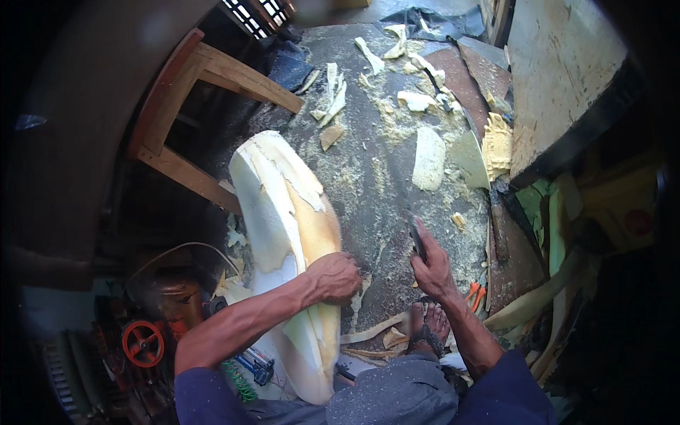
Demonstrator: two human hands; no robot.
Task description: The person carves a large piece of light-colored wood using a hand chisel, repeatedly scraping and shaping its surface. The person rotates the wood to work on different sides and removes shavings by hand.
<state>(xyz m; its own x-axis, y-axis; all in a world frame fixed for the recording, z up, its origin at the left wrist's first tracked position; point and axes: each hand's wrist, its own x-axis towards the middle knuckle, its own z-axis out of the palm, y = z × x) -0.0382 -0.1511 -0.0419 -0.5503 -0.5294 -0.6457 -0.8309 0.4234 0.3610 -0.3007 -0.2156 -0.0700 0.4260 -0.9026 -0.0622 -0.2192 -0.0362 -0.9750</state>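
Note:
A long, curved foam seat pad [312, 212], white and grey with yellowish layers, stands tilted against my legs. Across it reaches my left forearm, and my left hand [337, 276] is closed with curled fingers at the pad's right edge; its fingertips are hidden. To the right and apart from the foam, my right hand [432, 269] grips a narrow dark tool [416, 237] that points up and away from me. The tool's far end blends into the dark floor, so its exact kind is unclear.
Foam scraps [428, 157] and crumbs litter the dark floor sheet [361, 184]. A wooden frame [191, 173] stands at left, above a machine with a red handwheel [143, 343]. Orange-handled pliers [476, 296] lie beside my foot [431, 326]. A large board [559, 78] leans at right.

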